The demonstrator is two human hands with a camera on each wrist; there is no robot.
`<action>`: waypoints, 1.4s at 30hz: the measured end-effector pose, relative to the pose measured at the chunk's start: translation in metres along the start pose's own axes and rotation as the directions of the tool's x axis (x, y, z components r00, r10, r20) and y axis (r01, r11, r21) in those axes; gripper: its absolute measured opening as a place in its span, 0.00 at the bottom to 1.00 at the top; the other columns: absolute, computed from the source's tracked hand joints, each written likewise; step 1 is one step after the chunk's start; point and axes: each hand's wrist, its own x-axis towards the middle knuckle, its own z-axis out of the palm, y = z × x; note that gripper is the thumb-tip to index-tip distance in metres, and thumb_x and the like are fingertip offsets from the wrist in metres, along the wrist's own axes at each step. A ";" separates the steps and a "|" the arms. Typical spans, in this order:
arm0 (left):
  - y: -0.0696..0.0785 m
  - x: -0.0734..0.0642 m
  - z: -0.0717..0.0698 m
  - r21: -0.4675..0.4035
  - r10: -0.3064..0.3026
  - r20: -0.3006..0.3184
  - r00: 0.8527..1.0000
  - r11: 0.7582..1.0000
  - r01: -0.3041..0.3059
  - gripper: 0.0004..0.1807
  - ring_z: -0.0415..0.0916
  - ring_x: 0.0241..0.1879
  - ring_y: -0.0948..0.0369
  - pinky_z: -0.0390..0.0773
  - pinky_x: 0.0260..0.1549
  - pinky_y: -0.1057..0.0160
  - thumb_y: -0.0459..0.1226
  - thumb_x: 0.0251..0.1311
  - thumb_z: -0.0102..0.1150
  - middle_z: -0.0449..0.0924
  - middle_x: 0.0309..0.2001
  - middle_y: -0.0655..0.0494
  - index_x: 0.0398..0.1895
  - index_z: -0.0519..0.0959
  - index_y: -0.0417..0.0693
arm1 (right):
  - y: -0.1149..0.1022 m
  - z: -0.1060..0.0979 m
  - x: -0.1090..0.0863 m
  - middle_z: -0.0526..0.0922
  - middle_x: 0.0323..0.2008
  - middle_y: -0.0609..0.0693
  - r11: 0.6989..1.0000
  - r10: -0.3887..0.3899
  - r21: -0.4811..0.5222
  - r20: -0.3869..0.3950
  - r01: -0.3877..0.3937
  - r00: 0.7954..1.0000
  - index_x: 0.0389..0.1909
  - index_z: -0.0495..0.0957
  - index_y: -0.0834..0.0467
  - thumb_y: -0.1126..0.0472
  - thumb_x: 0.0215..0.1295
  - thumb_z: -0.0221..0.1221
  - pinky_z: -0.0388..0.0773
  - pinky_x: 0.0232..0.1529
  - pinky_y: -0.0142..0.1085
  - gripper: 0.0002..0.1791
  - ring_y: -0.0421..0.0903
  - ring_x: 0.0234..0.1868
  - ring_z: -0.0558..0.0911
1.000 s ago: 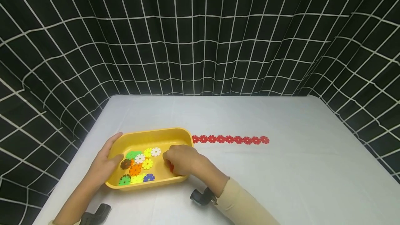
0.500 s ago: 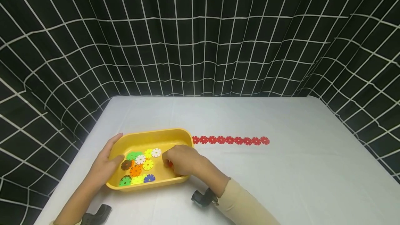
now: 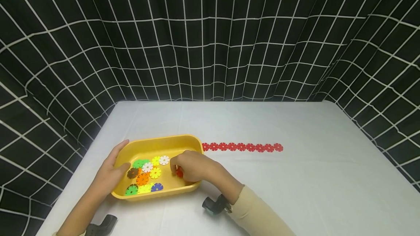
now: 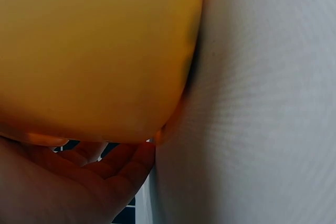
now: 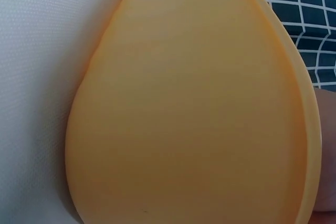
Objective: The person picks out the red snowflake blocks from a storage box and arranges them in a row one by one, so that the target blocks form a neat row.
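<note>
A yellow plastic bin (image 3: pixel 157 142) holds several notched snowflake discs in the head view, among them orange (image 3: pixel 142 179), white (image 3: pixel 164 160), blue (image 3: pixel 156 187) and green (image 3: pixel 132 189) ones. My left hand (image 3: pixel 109 176) grips the bin's left end, thumb over the rim and fingers along the outside. Inside the right end, my right hand (image 3: pixel 191 166) has its fingers bent down around a red snowflake disc (image 3: pixel 179 172), partly hidden by them. In the left wrist view, the left fingers (image 4: pixel 131 169) lie against the bin's outer wall. The right wrist view mostly shows the bin wall (image 5: pixel 189 103).
A row of red snowflake discs (image 3: pixel 241 146) runs rightward across the white tabletop (image 3: pixel 311 177) from behind the bin's right end. A black curtain with a white grid (image 3: pixel 210 39) hangs around the back and sides. Dark wrist cameras (image 3: pixel 214 205) sit below both hands.
My right hand has shifted slightly right, and more of the red disc shows beneath its fingers. The left hand and the bin stay almost where they were.
</note>
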 end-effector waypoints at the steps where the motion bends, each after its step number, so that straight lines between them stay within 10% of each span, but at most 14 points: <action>1: 0.000 0.000 0.000 0.000 0.001 0.000 1.000 1.000 -0.001 0.42 0.50 0.72 0.33 0.59 0.63 0.29 0.28 0.66 0.50 0.47 0.78 0.37 0.81 0.47 0.52 | 0.000 -0.001 0.000 0.77 0.26 0.42 1.000 -0.001 0.002 0.000 0.001 1.000 0.33 0.83 0.52 0.77 0.52 0.65 0.73 0.33 0.25 0.16 0.41 0.31 0.73; 42: 0.003 -0.002 0.000 0.005 0.019 -0.005 1.000 1.000 -0.019 0.42 0.49 0.72 0.33 0.57 0.63 0.28 0.27 0.65 0.50 0.48 0.77 0.36 0.81 0.48 0.50 | 0.026 -0.038 -0.020 0.80 0.28 0.44 0.966 -0.038 0.247 -0.135 0.071 0.990 0.39 0.82 0.58 0.75 0.61 0.61 0.79 0.32 0.28 0.11 0.42 0.31 0.77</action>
